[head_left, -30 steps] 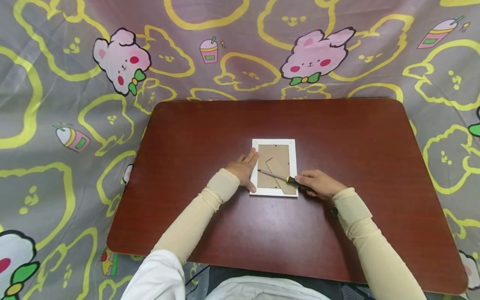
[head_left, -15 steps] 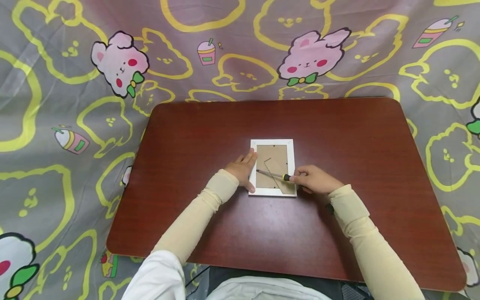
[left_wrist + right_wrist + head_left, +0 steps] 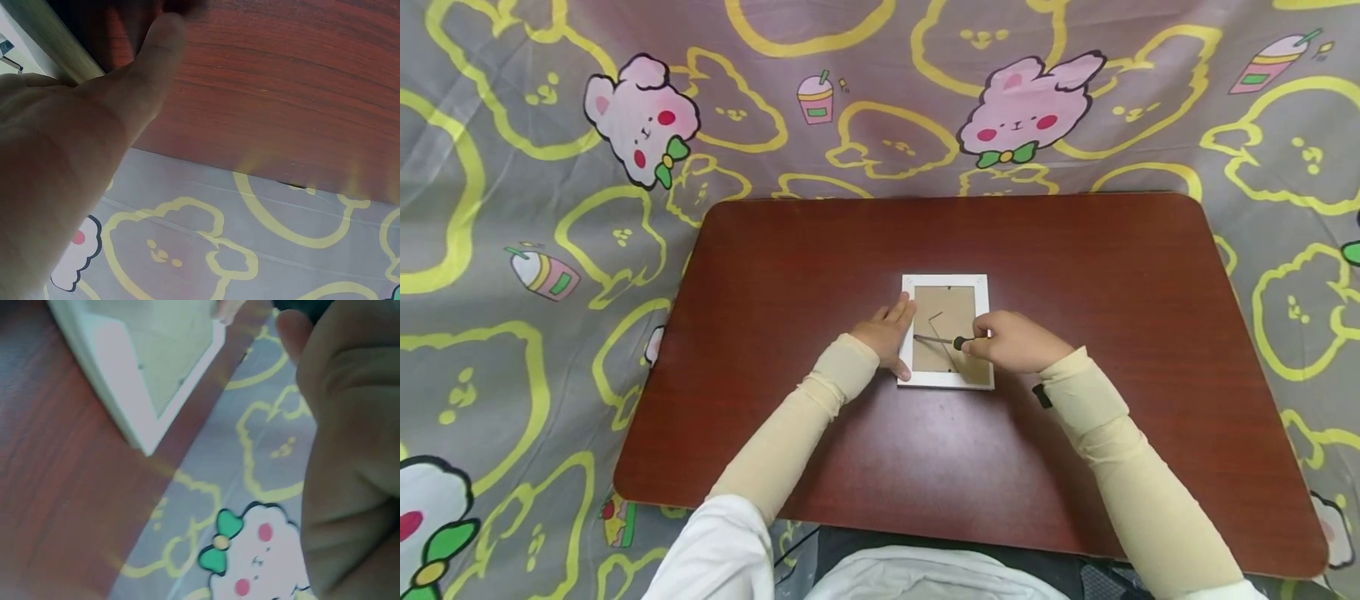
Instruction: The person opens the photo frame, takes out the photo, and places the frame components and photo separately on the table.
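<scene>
A white picture frame [image 3: 945, 382] lies face down on the dark red table [image 3: 820, 275], its brown backing board [image 3: 951, 312] up. My left hand [image 3: 889, 335] rests flat against the frame's left edge, fingers straight. My right hand [image 3: 1011, 343] grips a screwdriver [image 3: 942, 341] with a black and yellow handle; its metal shaft points left across the backing, tip near the left side. In the right wrist view the frame's white corner [image 3: 134, 422] shows beside my curled fingers [image 3: 350, 425]. The left wrist view shows my thumb [image 3: 147, 75] on the table next to the frame edge [image 3: 50, 37].
The table stands on a grey cloth [image 3: 512, 208] printed with yellow outlines and pink bunnies, which also rises behind it. Bare table surface [image 3: 1120, 275] spreads right, left and in front of the frame. My white shirt is at the bottom edge.
My right hand has slid left over the frame, carrying the screwdriver further across the backing. The left hand and the frame have stayed put.
</scene>
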Demonstrator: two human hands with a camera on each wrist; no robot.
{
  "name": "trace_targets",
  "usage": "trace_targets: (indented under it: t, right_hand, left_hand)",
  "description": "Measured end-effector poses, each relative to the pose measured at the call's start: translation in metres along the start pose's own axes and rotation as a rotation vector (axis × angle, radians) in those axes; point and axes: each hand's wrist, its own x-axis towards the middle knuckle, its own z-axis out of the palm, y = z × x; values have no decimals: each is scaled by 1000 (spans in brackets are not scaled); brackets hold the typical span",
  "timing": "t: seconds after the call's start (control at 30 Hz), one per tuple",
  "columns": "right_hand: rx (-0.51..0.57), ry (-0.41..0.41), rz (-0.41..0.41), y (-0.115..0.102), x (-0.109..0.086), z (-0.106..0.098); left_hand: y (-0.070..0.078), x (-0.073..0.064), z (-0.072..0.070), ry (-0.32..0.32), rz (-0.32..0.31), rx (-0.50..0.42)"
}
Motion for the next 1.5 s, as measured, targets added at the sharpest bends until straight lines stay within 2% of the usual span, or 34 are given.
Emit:
trace_targets:
  t: [0.2,0.53,0.93,1.07,1.27,1.37,1.5]
  right_hand:
    - [-67,-9,31,-23,6,-5]
    - [-177,-61,140,-51,15,-6]
    - [-250,-70,163,-83,26,-4]
    - [-223,-68,187,-75,24,-2]
    - [-94,-48,212,-37,9,-6]
    - [-71,46,199,-18,2,-13]
    - [34,261,184,-1,-5,-20]
  left_hand:
    - [1,-1,-3,7,1,18]
    - [5,-2,-3,19,2,29]
    - [3,2,-5,14,11,32]
    - [-2,-1,-3,14,22,17]
    - [-5,2,7,-26,-15,17]
    - [-4,5,6,-29,-22,10]
    - [-1,3,1,-17,-18,20]
